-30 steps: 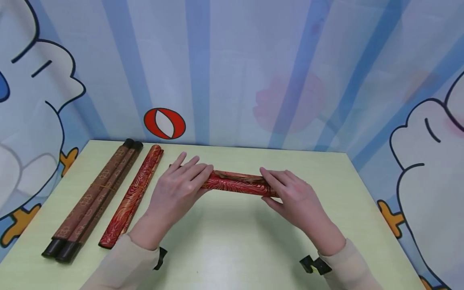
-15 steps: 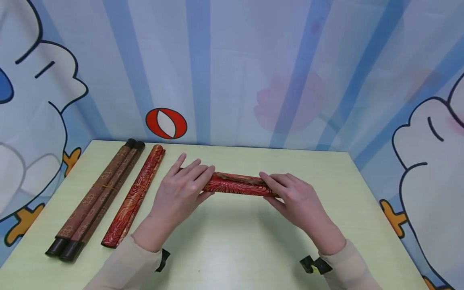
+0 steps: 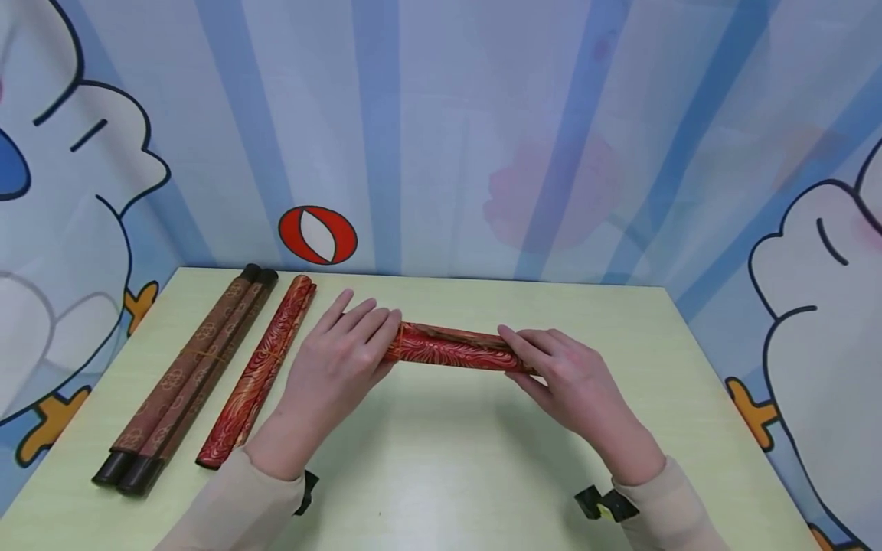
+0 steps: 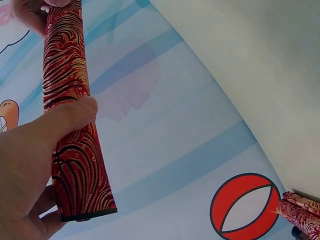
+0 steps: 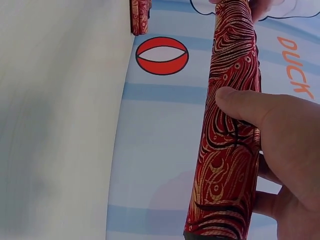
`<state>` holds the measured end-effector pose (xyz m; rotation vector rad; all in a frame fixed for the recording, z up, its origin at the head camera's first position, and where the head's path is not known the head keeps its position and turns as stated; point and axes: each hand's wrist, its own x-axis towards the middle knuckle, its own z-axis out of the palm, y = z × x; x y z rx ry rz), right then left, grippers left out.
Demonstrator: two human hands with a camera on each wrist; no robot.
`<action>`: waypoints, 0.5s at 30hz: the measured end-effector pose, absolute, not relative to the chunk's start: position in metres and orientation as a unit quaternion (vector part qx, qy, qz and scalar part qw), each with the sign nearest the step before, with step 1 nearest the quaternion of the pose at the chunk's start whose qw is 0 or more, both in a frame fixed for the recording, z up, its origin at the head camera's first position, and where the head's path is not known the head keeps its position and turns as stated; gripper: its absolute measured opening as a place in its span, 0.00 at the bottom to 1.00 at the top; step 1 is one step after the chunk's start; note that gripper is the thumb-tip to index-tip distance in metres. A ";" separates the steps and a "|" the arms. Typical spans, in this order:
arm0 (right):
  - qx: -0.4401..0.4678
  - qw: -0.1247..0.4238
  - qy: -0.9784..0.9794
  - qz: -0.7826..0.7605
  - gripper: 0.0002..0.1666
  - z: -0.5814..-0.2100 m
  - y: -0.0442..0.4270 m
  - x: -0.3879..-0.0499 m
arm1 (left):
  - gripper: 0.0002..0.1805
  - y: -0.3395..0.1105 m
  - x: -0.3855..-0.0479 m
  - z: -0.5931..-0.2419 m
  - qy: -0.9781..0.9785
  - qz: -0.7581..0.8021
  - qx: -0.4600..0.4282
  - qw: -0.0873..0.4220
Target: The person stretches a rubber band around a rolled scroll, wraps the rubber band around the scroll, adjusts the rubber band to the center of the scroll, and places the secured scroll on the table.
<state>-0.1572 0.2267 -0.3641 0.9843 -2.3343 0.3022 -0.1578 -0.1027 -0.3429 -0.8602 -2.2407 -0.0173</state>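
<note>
Above the table, both hands hold a red scroll [image 3: 451, 348] with a gold and black swirl pattern. My left hand [image 3: 344, 356] grips its left part, the thumb lying across the cloth in the left wrist view. A thin orange band [image 3: 400, 340] shows round the scroll beside the left fingers. My right hand [image 3: 568, 383] grips the right part; in the right wrist view its thumb [image 5: 242, 105] presses on the patterned face [image 5: 225, 175]. Each wrist view shows a dark end edge of the scroll. The hands cover both ends in the head view.
On the left of the pale table [image 3: 441, 474] lies another red scroll [image 3: 262, 367]. Beside it lies a brown double-rolled scroll [image 3: 193, 375] with black ends, banded at the middle. A blue-striped cartoon backdrop [image 3: 441, 138] stands behind the table.
The left hand shifts slightly left along the scroll, and the orange band comes into view beside its fingers. The right hand keeps its grip and shifts a little right. The other scrolls stay put.
</note>
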 end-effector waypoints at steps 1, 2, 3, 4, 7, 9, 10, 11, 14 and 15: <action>0.369 0.292 -0.875 0.114 0.39 -0.364 0.227 -0.157 | 0.33 -0.102 -0.158 -0.343 -0.867 -0.004 -0.338 0.366; 0.369 0.293 -0.875 0.114 0.38 -0.364 0.228 -0.156 | 0.33 -0.101 -0.158 -0.343 -0.865 0.000 -0.341 0.369; 0.369 0.294 -0.874 0.113 0.38 -0.363 0.228 -0.156 | 0.33 -0.100 -0.158 -0.344 -0.862 0.002 -0.344 0.371; 0.370 0.295 -0.874 0.111 0.38 -0.363 0.228 -0.155 | 0.32 -0.100 -0.158 -0.344 -0.861 0.003 -0.347 0.373; 0.372 0.298 -0.873 0.105 0.37 -0.362 0.228 -0.154 | 0.32 -0.098 -0.159 -0.345 -0.859 0.004 -0.352 0.372; 0.373 0.298 -0.873 0.102 0.37 -0.361 0.228 -0.154 | 0.33 -0.097 -0.160 -0.346 -0.859 0.001 -0.353 0.370; 0.372 0.298 -0.873 0.102 0.37 -0.361 0.228 -0.153 | 0.33 -0.096 -0.160 -0.347 -0.860 -0.003 -0.353 0.368; 0.370 0.298 -0.874 0.101 0.37 -0.361 0.228 -0.153 | 0.33 -0.096 -0.160 -0.347 -0.860 -0.007 -0.354 0.367; 0.367 0.297 -0.875 0.104 0.36 -0.361 0.226 -0.154 | 0.33 -0.096 -0.160 -0.347 -0.862 -0.022 -0.354 0.362; 0.366 0.297 -0.875 0.106 0.36 -0.362 0.226 -0.154 | 0.33 -0.096 -0.160 -0.348 -0.863 -0.028 -0.354 0.360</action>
